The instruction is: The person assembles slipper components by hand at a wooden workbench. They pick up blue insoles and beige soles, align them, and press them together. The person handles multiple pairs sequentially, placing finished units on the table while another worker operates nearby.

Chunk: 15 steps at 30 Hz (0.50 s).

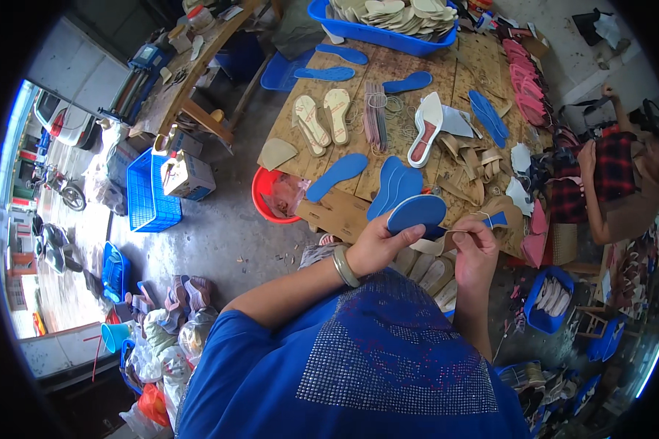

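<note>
My left hand [379, 245], with a silver bangle at the wrist, grips a blue shoe insole [416, 213] from below, thumb across its near edge. My right hand [475, 247] is closed just right of it, pinching a thin strap or thread [458, 232] that reaches the insole. Both hands hover at the near edge of a wooden worktable [447, 69]. More blue insoles [395, 184] lie just beyond my hands.
The table carries beige soles [324, 117], a white-and-red sole [425, 128], pink straps [523, 80] and cardboard pieces. A blue bin [382, 34] of insoles stands at the far edge. A red bucket [269, 196] and blue crate [148, 194] sit on the floor left. Another person [611, 183] sits right.
</note>
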Motion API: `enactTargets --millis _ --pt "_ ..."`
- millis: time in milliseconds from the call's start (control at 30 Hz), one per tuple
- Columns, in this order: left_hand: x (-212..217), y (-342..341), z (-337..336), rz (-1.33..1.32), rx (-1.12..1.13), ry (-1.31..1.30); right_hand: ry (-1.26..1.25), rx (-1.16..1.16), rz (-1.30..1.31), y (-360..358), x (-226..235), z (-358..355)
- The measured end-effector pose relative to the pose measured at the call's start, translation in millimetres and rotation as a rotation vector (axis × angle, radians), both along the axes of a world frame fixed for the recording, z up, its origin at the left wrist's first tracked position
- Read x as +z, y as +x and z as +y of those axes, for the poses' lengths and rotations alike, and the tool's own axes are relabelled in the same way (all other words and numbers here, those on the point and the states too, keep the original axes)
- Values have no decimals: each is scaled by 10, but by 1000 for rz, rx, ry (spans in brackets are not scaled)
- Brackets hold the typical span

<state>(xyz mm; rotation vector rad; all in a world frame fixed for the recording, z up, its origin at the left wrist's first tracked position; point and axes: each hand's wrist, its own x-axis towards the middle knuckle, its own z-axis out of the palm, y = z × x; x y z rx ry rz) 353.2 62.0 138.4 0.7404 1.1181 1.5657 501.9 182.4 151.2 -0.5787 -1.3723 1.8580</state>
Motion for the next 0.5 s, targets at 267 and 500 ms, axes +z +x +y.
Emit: enactTargets --millis 267,500 --pt "58 47 34 -28 -34 37 47 47 19 27 -18 13" --pt "11 82 73 -33 -31 67 59 25 18 53 -34 20"
